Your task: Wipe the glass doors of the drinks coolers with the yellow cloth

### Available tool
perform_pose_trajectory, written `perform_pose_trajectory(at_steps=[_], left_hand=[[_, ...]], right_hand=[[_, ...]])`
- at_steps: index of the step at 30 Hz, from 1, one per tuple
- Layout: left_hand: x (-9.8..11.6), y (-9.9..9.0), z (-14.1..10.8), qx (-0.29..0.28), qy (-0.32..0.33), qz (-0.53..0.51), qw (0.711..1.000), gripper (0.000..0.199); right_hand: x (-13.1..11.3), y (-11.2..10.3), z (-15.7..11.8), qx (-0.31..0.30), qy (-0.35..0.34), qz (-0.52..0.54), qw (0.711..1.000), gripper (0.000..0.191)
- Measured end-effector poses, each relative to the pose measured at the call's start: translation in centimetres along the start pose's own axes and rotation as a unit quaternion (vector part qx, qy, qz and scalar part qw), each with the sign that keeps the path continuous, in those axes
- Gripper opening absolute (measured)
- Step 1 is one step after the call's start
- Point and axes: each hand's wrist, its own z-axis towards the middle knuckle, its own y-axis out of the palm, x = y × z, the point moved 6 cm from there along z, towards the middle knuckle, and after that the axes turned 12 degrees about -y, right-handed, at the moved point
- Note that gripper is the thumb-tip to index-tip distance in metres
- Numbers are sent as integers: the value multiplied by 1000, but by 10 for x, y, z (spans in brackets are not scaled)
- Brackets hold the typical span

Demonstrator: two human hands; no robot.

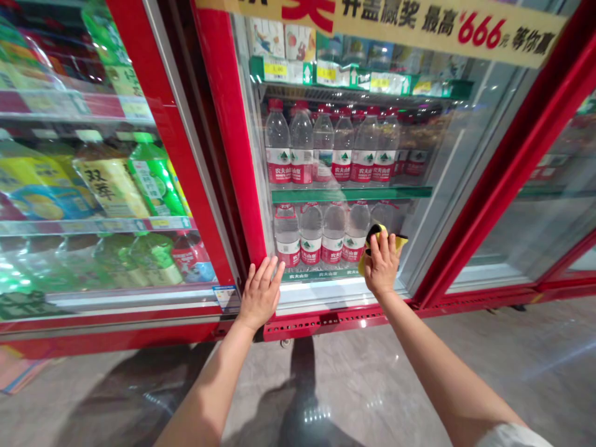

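Cloth (401, 242), yellow w/ black parts, is on the lower R area of the mid door's glass (419, 214), bunched under the R hand (382, 264). R hand is mostly open, fingers pointing up & a bit apart, palm side to the glass, w/ cloth btwn hand & glass; cloth edges stick out on both sides & above.

L hand (261, 295) is well apart from cloth, empty as far as seen, open & near flat, fingers slightly spread, on the low end of the red frame (228, 124) at the door's L side; fingertips reach the glass edge.

Behind the glass, just L of cloth: low row of clear bottles (321, 233) w/ red & white labels, upright. Above them, green-edged shelf (349, 195) w/ upper row (342, 149), same labels, red caps. Over that, another shelf w/ cartons (298, 42) & yellow price tags. Banner (400, 25) runs across the door top, tan w/ black & red print incl. "666".

To the L, next fridge (172, 124), red-framed, holds green, yellow & clear drinks, some blurred. To the R, another red-framed door (503, 205); contents hard to make out. Below: red base (339, 320), then grey shiny floor (354, 385) w/ shadows. Pale sleeve (507, 434) on R arm, at bottom R corner
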Motion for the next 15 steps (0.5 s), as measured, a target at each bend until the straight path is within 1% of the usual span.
perform_pose_trajectory(at_steps=[2, 4, 6, 9, 11, 13, 15], left_hand=[[2, 0, 0, -5, 0, -3, 1000, 88], [2, -1, 0, -9, -3, -1, 1000, 88], [1, -2, 0, -14, -4, 2, 1000, 88], [-1, -7, -2, -20, 4, 11, 1000, 84], [-4, -10, -5, -24, 10, 19, 999, 81], [-6, -14, -10, -30, 14, 28, 999, 79], [-9, -15, -15, -38, 14, 35, 999, 78]], right_hand=[[0, 1, -6, 29, 24, -3, 999, 75], [-13, 4, -2, 45, 37, -3, 998, 75], [-35, 8, 8, 42, 40, 2, 998, 74], [-72, 14, 30, 17, 19, 23, 999, 71], [-96, 16, 43, 15, 4, 38, 999, 68], [-120, 16, 54, 19, -21, 56, 998, 62], [-143, 17, 63, 15, -64, 79, 995, 56]])
